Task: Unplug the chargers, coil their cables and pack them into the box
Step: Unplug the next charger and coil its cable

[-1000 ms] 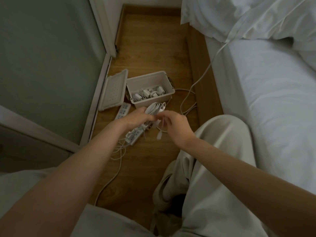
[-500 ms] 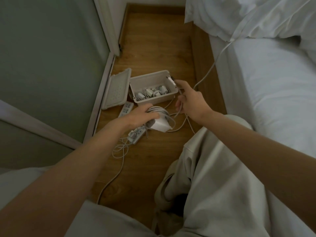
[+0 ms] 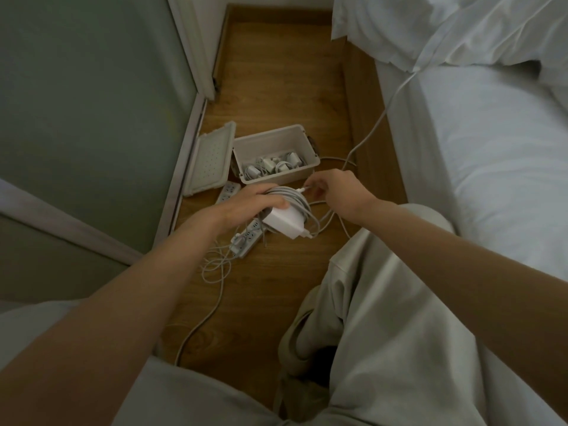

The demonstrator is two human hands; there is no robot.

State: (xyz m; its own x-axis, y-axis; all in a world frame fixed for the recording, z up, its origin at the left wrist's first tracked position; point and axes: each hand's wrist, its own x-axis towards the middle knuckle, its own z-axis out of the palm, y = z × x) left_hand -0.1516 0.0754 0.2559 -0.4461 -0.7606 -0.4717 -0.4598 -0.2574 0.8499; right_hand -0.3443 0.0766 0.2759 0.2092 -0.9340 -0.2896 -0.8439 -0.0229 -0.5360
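Charger (image 3: 284,223): white brick, held low over floor, just before box (image 3: 270,179); cable (image 3: 292,196) coiled against it.
Head view: brick rigid, light, smooth; cable soft, springy, likely to unwind, so best to clamp brick and loops together.
Left hand (image 3: 246,204) clasps brick plus coil, fingers curled over.
Right hand (image 3: 341,192) pinches cable's plug end beside coil.

Dim, soft, wide-angle edge distortion.
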